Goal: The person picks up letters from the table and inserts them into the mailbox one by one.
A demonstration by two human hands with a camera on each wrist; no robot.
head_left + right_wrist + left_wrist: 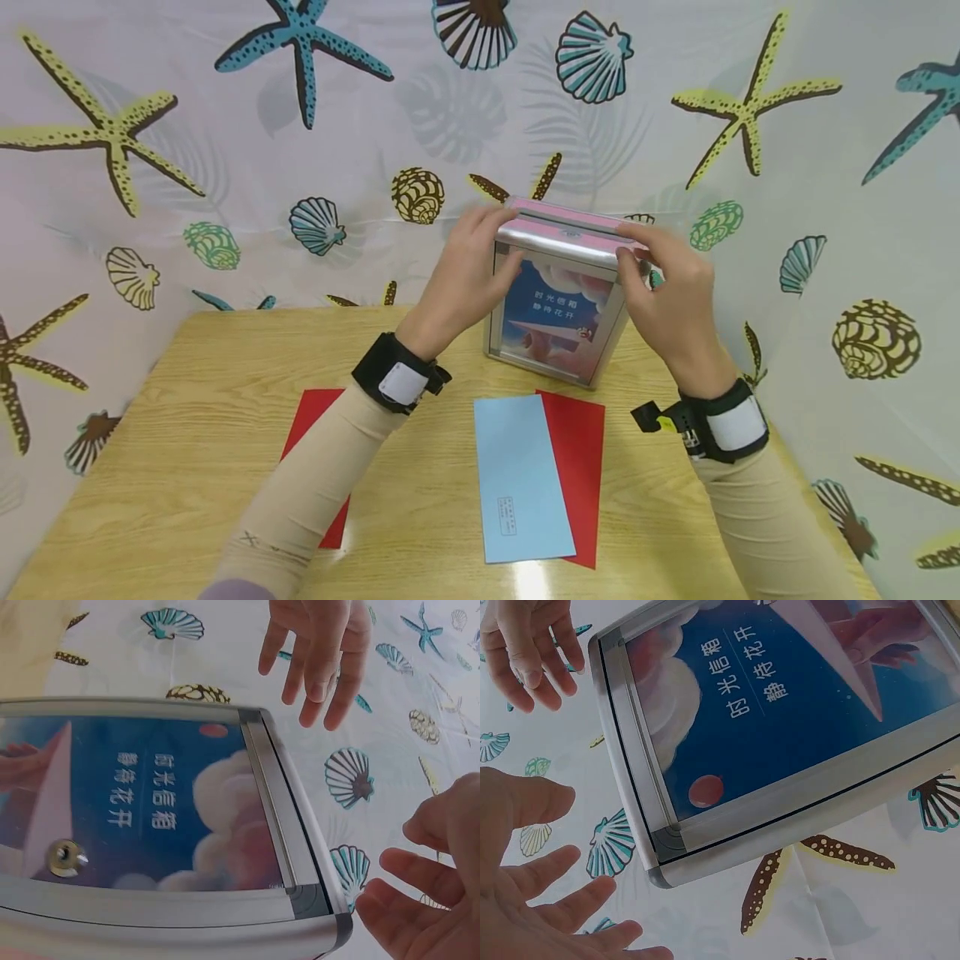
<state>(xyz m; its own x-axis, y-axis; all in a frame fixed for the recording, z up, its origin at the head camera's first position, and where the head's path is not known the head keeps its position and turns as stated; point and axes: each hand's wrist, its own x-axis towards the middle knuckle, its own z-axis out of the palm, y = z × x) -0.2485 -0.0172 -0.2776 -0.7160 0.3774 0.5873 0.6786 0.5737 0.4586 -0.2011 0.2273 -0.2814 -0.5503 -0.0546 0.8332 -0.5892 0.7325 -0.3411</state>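
Observation:
A silver-framed box [555,308] with a pink top and a blue picture front stands upright at the back of the table. The left hand [468,271] is at its upper left corner, fingers spread and relaxed. Beside the upper right corner is the right hand [671,292], its fingers slightly bent. In the left wrist view, a gap shows between the left hand [547,892] and the box [795,780]. The right wrist view has the right hand [435,877] just off the box's edge [300,802], holding nothing. A dark slot [566,221] runs along the top.
In front of the box, a light blue envelope [521,483] partly covers a red one [585,467] on the wooden table [195,417]. Another red piece [311,412] lies partly under the left forearm. A white patterned cloth [337,167] hangs behind and to the right.

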